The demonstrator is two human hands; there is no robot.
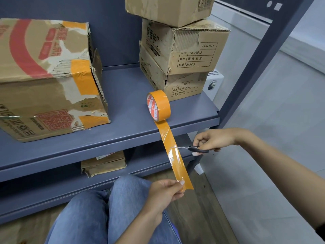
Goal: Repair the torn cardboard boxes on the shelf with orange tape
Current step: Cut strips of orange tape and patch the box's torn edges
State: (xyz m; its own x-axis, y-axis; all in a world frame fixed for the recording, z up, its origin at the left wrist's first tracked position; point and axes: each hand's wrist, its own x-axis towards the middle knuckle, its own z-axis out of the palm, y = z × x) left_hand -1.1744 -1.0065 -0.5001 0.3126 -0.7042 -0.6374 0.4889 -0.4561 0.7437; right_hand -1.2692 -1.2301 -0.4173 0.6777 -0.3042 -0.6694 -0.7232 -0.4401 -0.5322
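Orange tape (173, 152) ran taut from the roll (159, 108) standing at frame centre on the shelf (123, 131) down to the left hand (164, 192), which pinched its free end. Right hand (213, 140) gripped scissors (190, 148), blades on the strip: cutting seemed underway. Next, the strip probably goes on the torn stacked boxes (182, 55), upper right; the left box (47, 78) already carried patches.

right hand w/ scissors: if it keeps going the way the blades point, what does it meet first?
The right hand holds scissors pointing left; their tips already overlap the tape strip pulled from the tape roll and pinched by the left hand. Strip first, though contact depth is unclear.
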